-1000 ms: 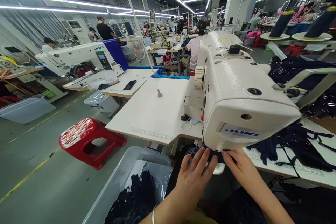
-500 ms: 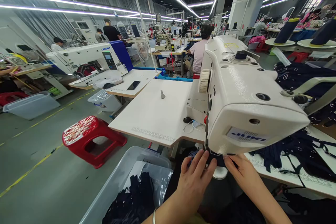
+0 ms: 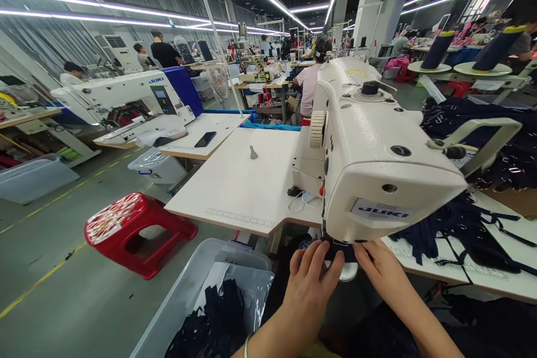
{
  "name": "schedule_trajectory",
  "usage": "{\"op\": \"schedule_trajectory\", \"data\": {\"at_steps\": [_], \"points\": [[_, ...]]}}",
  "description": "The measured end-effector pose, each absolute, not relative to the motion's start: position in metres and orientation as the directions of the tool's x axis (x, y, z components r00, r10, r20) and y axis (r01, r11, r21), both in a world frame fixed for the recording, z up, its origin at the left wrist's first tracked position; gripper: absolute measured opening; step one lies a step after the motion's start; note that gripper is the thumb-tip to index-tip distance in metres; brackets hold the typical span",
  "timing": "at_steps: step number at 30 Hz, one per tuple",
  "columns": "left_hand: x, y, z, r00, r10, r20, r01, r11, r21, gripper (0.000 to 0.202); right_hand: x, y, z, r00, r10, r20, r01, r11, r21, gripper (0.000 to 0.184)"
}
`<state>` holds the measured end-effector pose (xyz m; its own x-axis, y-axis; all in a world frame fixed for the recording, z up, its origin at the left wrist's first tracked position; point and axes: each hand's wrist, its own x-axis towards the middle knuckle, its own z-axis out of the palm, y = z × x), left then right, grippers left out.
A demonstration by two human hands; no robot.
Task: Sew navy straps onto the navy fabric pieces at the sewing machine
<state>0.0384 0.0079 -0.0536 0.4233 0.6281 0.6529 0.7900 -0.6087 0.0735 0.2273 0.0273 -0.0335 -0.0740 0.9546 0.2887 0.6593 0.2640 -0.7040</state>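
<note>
Under the head of a white sewing machine (image 3: 386,179) lies a dark navy fabric strip (image 3: 348,254), partly covered by my fingers. My left hand (image 3: 308,285) is closed on its left part, the fingertips near the needle area and the thumb on the near side. At the strip's right end, my right hand (image 3: 381,264) pinches the fabric between thumb and fingers. The machine head hides the needle and the far fingertips. Just below the strip shows the rounded white end of the machine bed (image 3: 348,273).
A clear plastic bin (image 3: 168,305) with dark strips stands at lower left, near a red stool (image 3: 140,235). The white table (image 3: 235,179) carries a small grey metal piece (image 3: 253,152). Dark straps (image 3: 448,229) lie on the right. A seated person (image 3: 308,81) is ahead.
The camera view has turned slightly to the right, so the surroundings sit further left. Both hands stay at the fabric under the machine head, with only slight shifts of the fingers.
</note>
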Motion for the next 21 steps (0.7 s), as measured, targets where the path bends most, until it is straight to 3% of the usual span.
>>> {"op": "schedule_trajectory", "data": {"at_steps": [10, 14, 17, 19, 21], "points": [[0.045, 0.008, -0.046, 0.466, 0.574, 0.674, 0.781, -0.624, -0.009, 0.035, 0.224, 0.024, -0.036, 0.038, 0.97, 0.239, 0.555, 0.179, -0.812, 0.021], [0.034, -0.003, -0.04, 0.571, 0.523, 0.632, 0.661, -0.75, 0.024, 0.035, 0.228, 0.009, -0.021, -0.005, 0.995, 0.095, 0.613, 0.078, -0.786, 0.023], [0.024, -0.014, -0.033, 0.685, 0.455, 0.569, 0.394, -0.888, 0.236, 0.038, 0.232, -0.013, 0.0, -0.268, 0.963, 0.03, 0.66, 0.207, -0.722, 0.03], [0.022, -0.016, -0.033, 0.706, 0.469, 0.531, 0.215, -0.856, 0.47, 0.046, 0.231, -0.032, 0.012, -0.489, 0.868, 0.087, 0.583, 0.399, -0.708, 0.03], [0.027, -0.015, -0.038, 0.781, 0.461, 0.422, 0.099, -0.758, 0.645, 0.046, 0.23, -0.05, 0.016, -0.567, 0.795, 0.213, 0.511, 0.543, -0.666, 0.031]]}}
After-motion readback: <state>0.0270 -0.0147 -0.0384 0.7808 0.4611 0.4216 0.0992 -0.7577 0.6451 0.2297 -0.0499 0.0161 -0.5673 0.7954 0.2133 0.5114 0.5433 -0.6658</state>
